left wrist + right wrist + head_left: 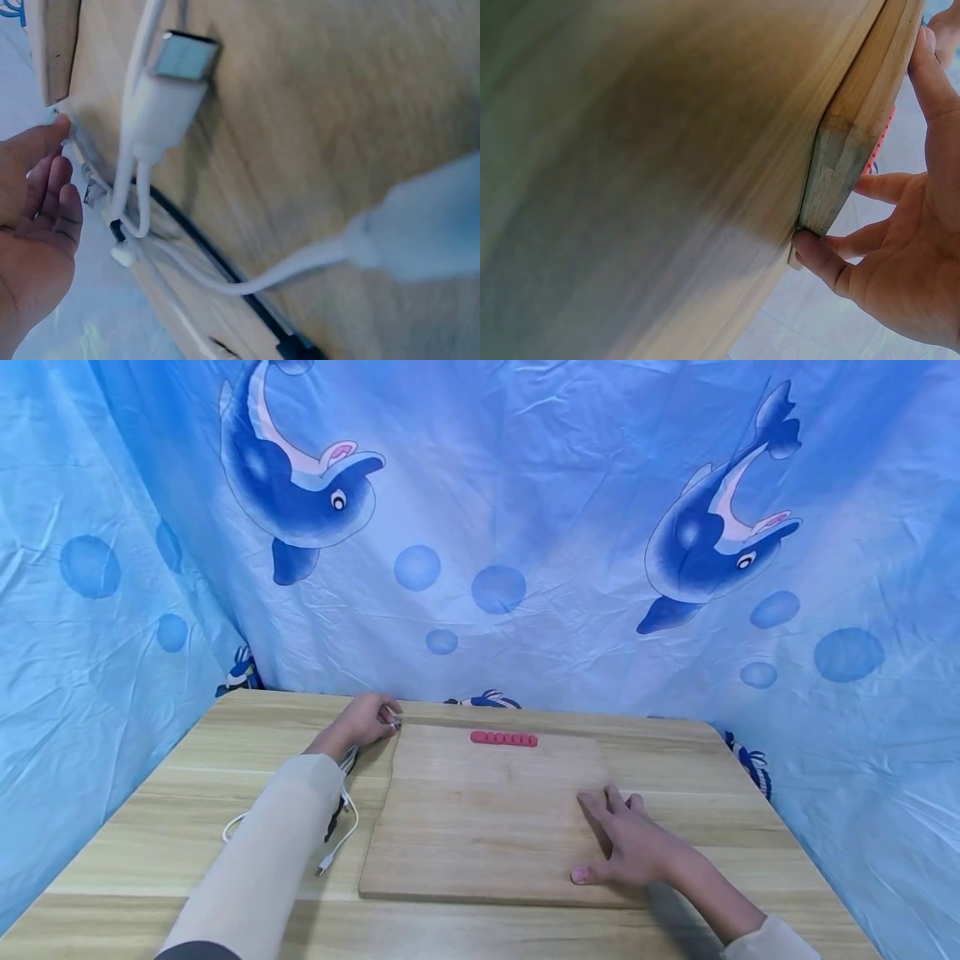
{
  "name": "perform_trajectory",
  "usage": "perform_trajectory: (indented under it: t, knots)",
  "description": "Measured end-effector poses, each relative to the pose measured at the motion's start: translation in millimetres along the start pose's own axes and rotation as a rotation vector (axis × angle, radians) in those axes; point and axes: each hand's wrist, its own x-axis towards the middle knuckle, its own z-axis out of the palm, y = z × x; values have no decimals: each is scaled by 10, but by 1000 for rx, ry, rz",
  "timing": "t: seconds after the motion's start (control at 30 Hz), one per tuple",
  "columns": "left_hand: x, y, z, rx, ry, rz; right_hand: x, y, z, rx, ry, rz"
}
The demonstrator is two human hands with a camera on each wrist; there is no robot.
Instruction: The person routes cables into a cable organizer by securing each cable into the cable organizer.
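At the far left corner of a wooden board (pixel 480 827), the left hand (pixel 367 720) pinches the end of a white cable (pixel 73 142) between thumb and finger; its other fingers are curled in the left wrist view. White cables, one with a bare metal plug (pixel 186 56), and a black cable (pixel 225 266) lie beside and below that hand. The right hand (pixel 637 847) rests with spread fingers on the board's right part, and the right wrist view shows it along the board's edge (pixel 840 157). A red notched strip (pixel 504 739) lies near the board's far edge.
The board lies flat on a wood-grain table (pixel 247 739). A white plug (pixel 324 865) lies left of the board, near the left sleeve (pixel 258 852). A blue dolphin-print cloth (pixel 480 510) hangs behind the table and along both sides.
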Motion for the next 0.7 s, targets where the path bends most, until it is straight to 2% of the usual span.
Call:
perform_trajectory:
  t: [0.2,0.33,0.5,0.7]
  knots:
    - [-56,32,-111,1,-45,129,-11,-13,-13,14,-8,-1]
    - [-79,25,-198,-24,-74,172,-1,-14,-15,17,-10,8]
    - [-100,4,-300,-70,-80,173,-8,-19,-16,14,-12,5]
    - [-171,92,-463,-178,-77,116,-16,-33,-37,15,-18,-3]
